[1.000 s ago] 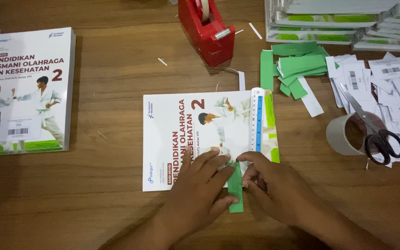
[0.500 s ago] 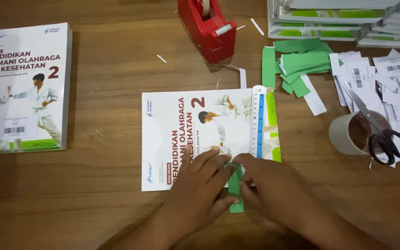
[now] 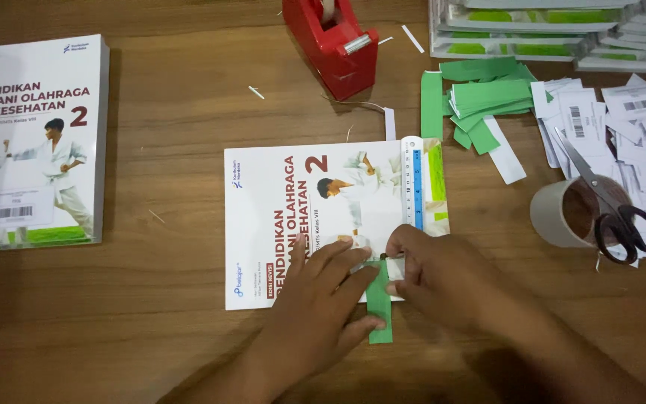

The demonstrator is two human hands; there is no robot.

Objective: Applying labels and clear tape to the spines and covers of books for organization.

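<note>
While the left hand (image 3: pixel 323 299) pressed flat on the white book (image 3: pixel 300 217) to steady it, the right hand (image 3: pixel 431 277) pinched the green strip (image 3: pixel 380 307) between them, beneath the ruler (image 3: pixel 412 183).

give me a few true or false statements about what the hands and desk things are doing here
1. Both hands press a green paper strip onto the book. True; left hand, right hand.
2. The scissors lie flat on the book. False; they rest across a tape roll at the right.
3. A ruler lies on the book. True.
4. The tape dispenser is blue. False; it is red.
5. More green strips lie left of the book. False; they lie up and to its right.
</note>
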